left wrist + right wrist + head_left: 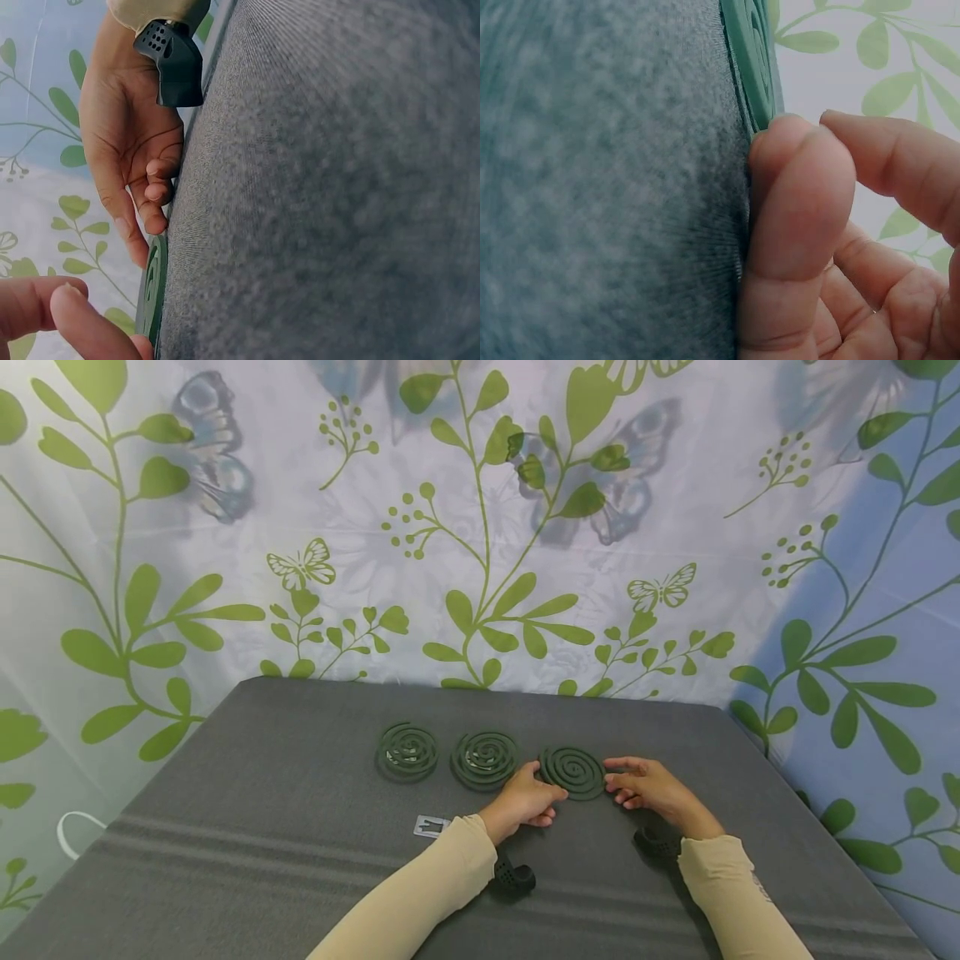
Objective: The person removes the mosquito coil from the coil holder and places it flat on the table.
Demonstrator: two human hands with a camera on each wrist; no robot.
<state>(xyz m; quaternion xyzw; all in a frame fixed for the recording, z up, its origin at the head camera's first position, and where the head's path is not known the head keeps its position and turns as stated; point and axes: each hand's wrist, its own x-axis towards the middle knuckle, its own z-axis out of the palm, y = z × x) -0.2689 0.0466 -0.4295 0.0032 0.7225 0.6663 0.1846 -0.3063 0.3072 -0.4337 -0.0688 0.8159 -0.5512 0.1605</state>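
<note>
Three dark green mosquito coils lie in a row on a grey cloth-covered table. My left hand (523, 799) is at the left and near edge of the right-hand coil (573, 772), its thumb and index finger spread along the rim. At the opposite edge my right hand (651, 789) touches the rim with loosely bent fingers. In the right wrist view the thumb (802, 202) is close against the coil's edge (748, 60). The middle coil (485, 760) and left coil (407, 752) lie apart from it, silvery pieces showing through their gaps.
A small flat silvery metal piece (431, 826) with a cut-out lies left of my left forearm. The grey table (247, 793) runs back to a leaf-printed curtain (390, 568). A white loop (69, 835) is at the table's left edge.
</note>
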